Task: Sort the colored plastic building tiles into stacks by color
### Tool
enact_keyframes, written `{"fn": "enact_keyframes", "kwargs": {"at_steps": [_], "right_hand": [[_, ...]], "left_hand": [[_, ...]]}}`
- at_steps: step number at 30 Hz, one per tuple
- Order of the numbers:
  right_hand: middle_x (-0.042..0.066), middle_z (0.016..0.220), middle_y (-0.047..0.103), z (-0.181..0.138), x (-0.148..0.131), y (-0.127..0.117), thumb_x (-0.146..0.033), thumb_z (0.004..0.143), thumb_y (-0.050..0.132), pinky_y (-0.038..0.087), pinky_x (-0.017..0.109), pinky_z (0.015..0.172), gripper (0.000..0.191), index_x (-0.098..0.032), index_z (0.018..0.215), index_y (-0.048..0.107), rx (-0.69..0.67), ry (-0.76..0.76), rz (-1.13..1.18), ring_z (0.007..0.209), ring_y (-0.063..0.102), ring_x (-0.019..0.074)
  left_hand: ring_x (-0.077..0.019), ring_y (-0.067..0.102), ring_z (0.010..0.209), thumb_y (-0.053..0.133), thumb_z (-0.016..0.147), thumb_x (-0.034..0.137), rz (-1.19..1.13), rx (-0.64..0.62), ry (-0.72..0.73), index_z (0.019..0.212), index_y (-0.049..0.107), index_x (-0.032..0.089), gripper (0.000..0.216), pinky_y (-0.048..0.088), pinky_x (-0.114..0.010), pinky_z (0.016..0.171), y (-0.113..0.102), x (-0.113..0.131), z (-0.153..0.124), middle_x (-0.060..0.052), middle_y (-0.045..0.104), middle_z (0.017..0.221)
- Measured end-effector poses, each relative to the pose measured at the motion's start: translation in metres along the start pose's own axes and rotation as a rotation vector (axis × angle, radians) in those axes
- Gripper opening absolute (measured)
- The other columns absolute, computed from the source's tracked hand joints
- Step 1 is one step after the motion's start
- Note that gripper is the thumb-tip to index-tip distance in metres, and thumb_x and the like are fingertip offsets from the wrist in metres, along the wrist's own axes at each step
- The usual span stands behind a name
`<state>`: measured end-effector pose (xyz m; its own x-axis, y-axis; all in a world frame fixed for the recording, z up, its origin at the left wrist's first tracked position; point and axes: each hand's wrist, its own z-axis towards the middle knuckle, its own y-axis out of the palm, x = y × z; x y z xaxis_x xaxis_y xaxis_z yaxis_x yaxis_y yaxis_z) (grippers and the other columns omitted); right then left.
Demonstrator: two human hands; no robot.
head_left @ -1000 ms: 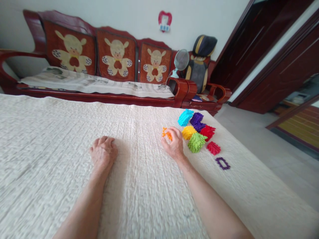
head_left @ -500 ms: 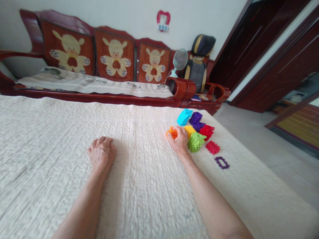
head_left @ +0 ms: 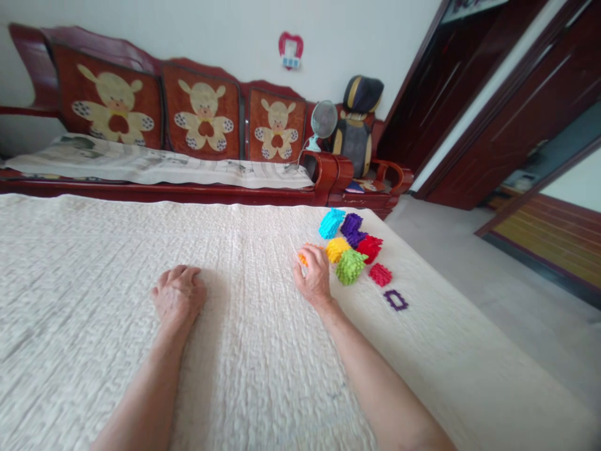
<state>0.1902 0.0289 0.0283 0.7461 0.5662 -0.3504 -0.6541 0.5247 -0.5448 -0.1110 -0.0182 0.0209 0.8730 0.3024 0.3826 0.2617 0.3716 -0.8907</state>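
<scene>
My right hand point(head_left: 313, 276) is closed over a stack of orange toothed pieces point(head_left: 303, 257) on the cream quilt point(head_left: 94, 263); only an orange edge shows past the fingers. Just right of it sit stacks in yellow point(head_left: 336, 248), green point(head_left: 350, 266), red point(head_left: 370, 247), cyan point(head_left: 332, 223) and purple point(head_left: 353, 228). A small red stack point(head_left: 380, 274) and one flat purple frame piece point(head_left: 395, 300) lie apart, nearer me. My left hand point(head_left: 178, 295) rests knuckles-up on the quilt, fingers curled under, nothing visible in it.
Beyond the quilt stands a dark red wooden bench point(head_left: 323, 169) with bear-print cushions and a light cover. A small fan point(head_left: 323, 119) and a backpack point(head_left: 359, 119) sit at its right end. Bare floor point(head_left: 469, 250) and dark wooden doors point(head_left: 493, 125) lie to the right.
My right hand carried the orange stack right toward the coloured stacks, then drew back a little to the left. The view has shifted, so everything sits further left. My left hand stays put.
</scene>
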Motion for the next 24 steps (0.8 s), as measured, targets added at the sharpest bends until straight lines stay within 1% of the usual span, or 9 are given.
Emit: {"fn": "enact_keyframes", "kwargs": {"at_steps": [5, 10, 12, 14, 16, 18, 20, 22, 24], "right_hand": [[0.011, 0.115, 0.065, -0.040, -0.020, -0.024, -0.015, 0.086, 0.051, 0.046, 0.041, 0.101, 0.031, -0.019, 0.114, 0.062, -0.186, 0.046, 0.025, 0.113, 0.058, 0.0244], [0.010, 0.114, 0.067, -0.080, -0.031, -0.059, -0.011, 0.082, 0.055, 0.045, 0.040, 0.100, 0.029, -0.019, 0.108, 0.065, -0.387, 0.192, -0.057, 0.111, 0.059, 0.0240], [0.010, 0.121, 0.066, -0.090, -0.037, -0.067, -0.011, 0.083, 0.055, 0.043, 0.040, 0.101, 0.027, -0.019, 0.107, 0.065, -0.420, 0.253, -0.094, 0.116, 0.057, 0.0247], [0.011, 0.130, 0.063, -0.095, -0.045, -0.070, -0.012, 0.085, 0.055, 0.041, 0.043, 0.104, 0.028, -0.019, 0.111, 0.063, -0.420, 0.295, -0.130, 0.123, 0.054, 0.0260], [0.012, 0.134, 0.061, -0.096, -0.052, -0.071, -0.014, 0.088, 0.053, 0.038, 0.044, 0.106, 0.029, -0.019, 0.114, 0.062, -0.406, 0.316, -0.148, 0.128, 0.051, 0.0264], [0.011, 0.134, 0.061, -0.096, -0.056, -0.071, -0.014, 0.088, 0.052, 0.037, 0.043, 0.107, 0.028, -0.018, 0.114, 0.063, -0.395, 0.327, -0.146, 0.128, 0.051, 0.0254], [0.011, 0.133, 0.062, -0.095, -0.059, -0.071, -0.013, 0.088, 0.052, 0.037, 0.042, 0.106, 0.027, -0.018, 0.112, 0.063, -0.391, 0.331, -0.145, 0.127, 0.051, 0.0246], [0.011, 0.132, 0.063, -0.095, -0.060, -0.072, -0.013, 0.087, 0.052, 0.037, 0.042, 0.106, 0.025, -0.018, 0.109, 0.064, -0.391, 0.333, -0.158, 0.126, 0.051, 0.0244], [0.011, 0.131, 0.063, -0.095, -0.061, -0.071, -0.013, 0.088, 0.053, 0.036, 0.042, 0.107, 0.024, -0.018, 0.108, 0.064, -0.391, 0.329, -0.174, 0.126, 0.051, 0.0241]], "left_hand": [[-0.0332, 0.051, 0.124, 0.042, 0.092, 0.024, -0.021, -0.015, 0.005, 0.111, 0.071, 0.020, 0.035, 0.041, -0.053, 0.102, 0.000, -0.003, 0.002, -0.010, 0.065, 0.130], [-0.0330, 0.052, 0.125, 0.044, 0.090, 0.024, -0.069, -0.084, 0.038, 0.112, 0.071, 0.017, 0.036, 0.040, -0.052, 0.105, -0.005, -0.007, 0.009, -0.013, 0.064, 0.133], [-0.0311, 0.054, 0.124, 0.047, 0.087, 0.022, -0.082, -0.130, 0.091, 0.109, 0.071, 0.019, 0.033, 0.042, -0.048, 0.105, -0.011, -0.010, 0.010, -0.011, 0.065, 0.131], [-0.0289, 0.056, 0.124, 0.050, 0.084, 0.020, -0.078, -0.199, 0.168, 0.106, 0.072, 0.020, 0.032, 0.044, -0.043, 0.105, -0.017, -0.014, 0.006, -0.011, 0.066, 0.127], [-0.0277, 0.057, 0.123, 0.049, 0.084, 0.020, -0.060, -0.253, 0.231, 0.106, 0.072, 0.019, 0.032, 0.044, -0.039, 0.106, -0.022, -0.017, -0.005, -0.011, 0.066, 0.127], [-0.0269, 0.055, 0.126, 0.045, 0.087, 0.021, -0.046, -0.265, 0.265, 0.111, 0.070, 0.017, 0.035, 0.042, -0.038, 0.108, -0.026, -0.019, -0.024, -0.013, 0.063, 0.133], [-0.0276, 0.051, 0.131, 0.042, 0.090, 0.024, -0.028, -0.258, 0.279, 0.119, 0.067, 0.018, 0.039, 0.041, -0.041, 0.109, -0.029, -0.019, -0.046, -0.014, 0.058, 0.140], [-0.0291, 0.045, 0.136, 0.039, 0.093, 0.029, 0.007, -0.227, 0.273, 0.127, 0.062, 0.022, 0.041, 0.040, -0.046, 0.108, -0.031, -0.017, -0.066, -0.012, 0.053, 0.146], [-0.0286, 0.042, 0.138, 0.037, 0.095, 0.030, 0.036, -0.193, 0.284, 0.131, 0.057, 0.024, 0.042, 0.039, -0.046, 0.107, -0.032, -0.015, -0.078, -0.011, 0.051, 0.148]]}}
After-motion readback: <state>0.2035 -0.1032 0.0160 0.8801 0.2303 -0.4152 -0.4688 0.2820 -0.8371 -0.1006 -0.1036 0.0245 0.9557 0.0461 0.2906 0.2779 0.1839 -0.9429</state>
